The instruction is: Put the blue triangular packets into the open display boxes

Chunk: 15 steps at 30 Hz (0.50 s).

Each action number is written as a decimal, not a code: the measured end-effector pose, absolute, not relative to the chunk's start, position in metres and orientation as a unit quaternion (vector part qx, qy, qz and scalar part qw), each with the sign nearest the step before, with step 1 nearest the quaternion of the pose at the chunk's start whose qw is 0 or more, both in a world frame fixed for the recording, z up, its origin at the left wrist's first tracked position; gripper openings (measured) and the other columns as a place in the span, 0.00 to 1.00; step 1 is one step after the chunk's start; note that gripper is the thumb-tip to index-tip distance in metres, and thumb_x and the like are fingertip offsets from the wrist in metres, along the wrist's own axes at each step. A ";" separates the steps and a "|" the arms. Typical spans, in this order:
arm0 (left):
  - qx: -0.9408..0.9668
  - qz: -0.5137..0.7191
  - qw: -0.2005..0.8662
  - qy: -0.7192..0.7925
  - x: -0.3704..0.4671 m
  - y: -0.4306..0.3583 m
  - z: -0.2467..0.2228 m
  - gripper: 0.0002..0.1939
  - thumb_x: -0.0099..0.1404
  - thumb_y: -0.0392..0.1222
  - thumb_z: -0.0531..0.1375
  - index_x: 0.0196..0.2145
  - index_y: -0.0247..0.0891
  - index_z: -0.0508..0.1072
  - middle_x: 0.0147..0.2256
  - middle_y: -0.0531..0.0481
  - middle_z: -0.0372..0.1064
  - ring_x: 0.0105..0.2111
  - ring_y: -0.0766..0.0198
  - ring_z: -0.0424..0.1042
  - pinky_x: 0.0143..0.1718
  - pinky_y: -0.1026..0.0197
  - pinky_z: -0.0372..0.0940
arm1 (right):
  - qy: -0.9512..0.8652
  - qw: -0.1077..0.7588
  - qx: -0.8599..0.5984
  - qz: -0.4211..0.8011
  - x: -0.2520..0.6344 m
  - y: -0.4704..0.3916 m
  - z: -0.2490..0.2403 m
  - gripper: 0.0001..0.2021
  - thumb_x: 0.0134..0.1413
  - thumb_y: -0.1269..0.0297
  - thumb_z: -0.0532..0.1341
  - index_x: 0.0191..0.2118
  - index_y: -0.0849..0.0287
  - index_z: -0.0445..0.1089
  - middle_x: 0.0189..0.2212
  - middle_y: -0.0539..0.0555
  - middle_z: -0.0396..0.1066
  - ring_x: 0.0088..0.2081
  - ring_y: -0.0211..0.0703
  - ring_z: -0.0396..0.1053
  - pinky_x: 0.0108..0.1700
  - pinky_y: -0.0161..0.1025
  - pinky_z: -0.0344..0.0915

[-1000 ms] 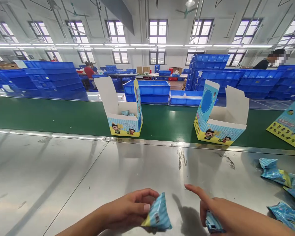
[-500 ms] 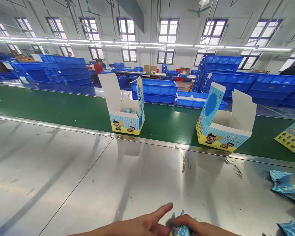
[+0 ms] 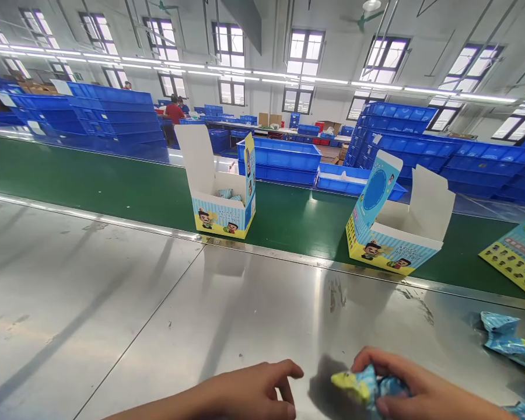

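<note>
My right hand (image 3: 402, 382) is closed around blue and yellow foil packets (image 3: 362, 386), low over the metal table; how many it holds is hard to tell. To its left, my left hand (image 3: 262, 388) has its fingers apart and slightly curled, with nothing in them. An open printed box (image 3: 221, 216) with small blue packets (image 3: 226, 193) inside stands on the green belt. Farther right on the belt is another open box (image 3: 394, 251), its visible inside showing no packets. Several more blue packets (image 3: 507, 338) lie on the table at the right.
The metal table (image 3: 126, 326) borders the green belt (image 3: 91, 192). A third printed box (image 3: 518, 251) is at the right edge. Blue crates (image 3: 284, 154) stand behind the belt, with taller stacks either side. A person in red (image 3: 174, 111) is far back.
My right hand has moved right with the packets, away from my left hand. The view has tilted slightly, and the boxes look nearly unmoved.
</note>
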<state>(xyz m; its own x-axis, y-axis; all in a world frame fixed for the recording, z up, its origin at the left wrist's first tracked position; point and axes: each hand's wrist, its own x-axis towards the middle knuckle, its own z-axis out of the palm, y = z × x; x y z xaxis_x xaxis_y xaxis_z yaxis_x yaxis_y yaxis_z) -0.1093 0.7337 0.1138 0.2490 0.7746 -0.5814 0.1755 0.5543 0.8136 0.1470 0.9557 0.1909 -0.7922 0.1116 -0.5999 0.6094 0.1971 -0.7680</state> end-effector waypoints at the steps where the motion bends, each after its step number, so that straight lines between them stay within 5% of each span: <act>1: 0.432 0.199 0.646 0.597 -0.112 0.737 0.116 0.32 0.66 0.36 0.61 0.67 0.40 0.66 0.51 0.43 0.80 0.34 0.58 0.80 0.24 0.66 0.64 | 0.763 0.184 0.258 -0.563 0.154 0.977 0.196 0.26 0.62 0.47 0.63 0.61 0.52 0.67 0.48 0.55 0.73 0.45 0.51 0.71 0.47 0.44 0.70; 4: 0.445 0.167 0.624 0.620 -0.117 0.747 0.123 0.25 0.66 0.35 0.56 0.60 0.37 0.72 0.46 0.42 0.82 0.38 0.48 0.84 0.24 0.64 0.65 | 0.847 0.047 0.315 -0.425 0.164 1.059 0.213 0.29 0.66 0.41 0.58 0.63 0.55 0.64 0.53 0.60 0.72 0.47 0.55 0.72 0.47 0.46 0.71; 8: 0.450 0.168 0.618 0.622 -0.116 0.754 0.124 0.25 0.66 0.36 0.56 0.61 0.37 0.71 0.46 0.41 0.82 0.40 0.45 0.84 0.23 0.64 0.64 | 0.890 -0.012 0.444 -0.105 0.139 1.172 0.244 0.21 0.69 0.54 0.57 0.62 0.56 0.65 0.42 0.60 0.77 0.37 0.52 0.73 0.40 0.45 0.65; 12: 0.450 0.164 0.614 0.627 -0.113 0.760 0.118 0.30 0.64 0.36 0.57 0.64 0.38 0.68 0.47 0.41 0.82 0.39 0.46 0.84 0.23 0.63 0.64 | 0.866 -0.049 0.497 -0.025 0.096 1.234 0.256 0.20 0.72 0.59 0.55 0.63 0.60 0.66 0.49 0.66 0.75 0.48 0.59 0.73 0.46 0.49 0.61; 15: 0.469 0.137 0.580 0.652 -0.118 0.766 0.114 0.31 0.63 0.38 0.59 0.64 0.42 0.72 0.44 0.44 0.82 0.37 0.49 0.82 0.29 0.59 0.66 | 0.856 -0.092 0.509 -0.005 0.064 1.253 0.247 0.20 0.71 0.60 0.59 0.62 0.63 0.67 0.51 0.64 0.74 0.49 0.54 0.73 0.50 0.50 0.66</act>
<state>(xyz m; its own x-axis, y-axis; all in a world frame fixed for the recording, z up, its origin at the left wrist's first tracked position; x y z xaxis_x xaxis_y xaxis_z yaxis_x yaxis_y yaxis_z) -0.1179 0.7657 0.1136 0.1124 0.7709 -0.6270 0.4531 0.5218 0.7227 0.0639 1.2529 0.2475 -0.4654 0.8718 0.1529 0.8699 0.4824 -0.1027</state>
